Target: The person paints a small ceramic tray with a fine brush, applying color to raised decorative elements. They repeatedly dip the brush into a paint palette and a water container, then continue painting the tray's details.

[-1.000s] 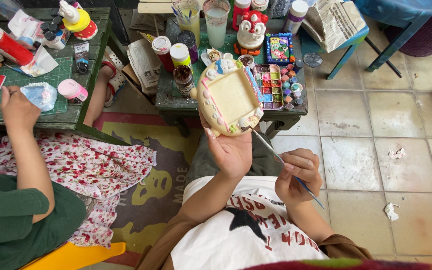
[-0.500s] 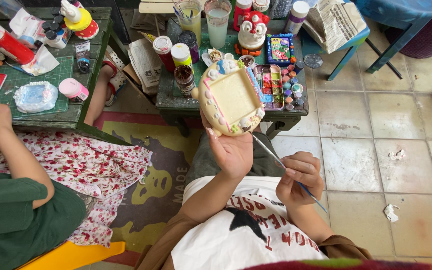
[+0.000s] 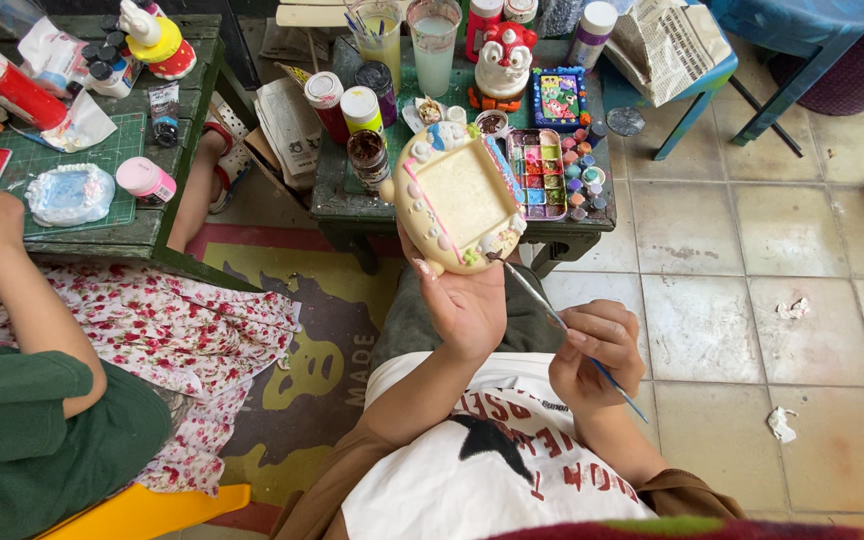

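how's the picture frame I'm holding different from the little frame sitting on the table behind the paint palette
The cream plaster frame in your left hand is much the larger, mostly unpainted, with pink and blue touches on its edges; the small frame is fully painted, blue-bordered around a colourful picture. Yours is lifted and under the brush in your right hand; the small one lies untouched on the green table. Both are rectangular craft frames.

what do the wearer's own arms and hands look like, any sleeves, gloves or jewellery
Both arms are bare from elbow to fingertips. The left hand has long, shaped nails, and neither it nor the right hand wears a glove, ring, watch or bracelet that shows. Brown fabric sits near both elbows, perhaps pushed-up sleeves, beside a white printed top.
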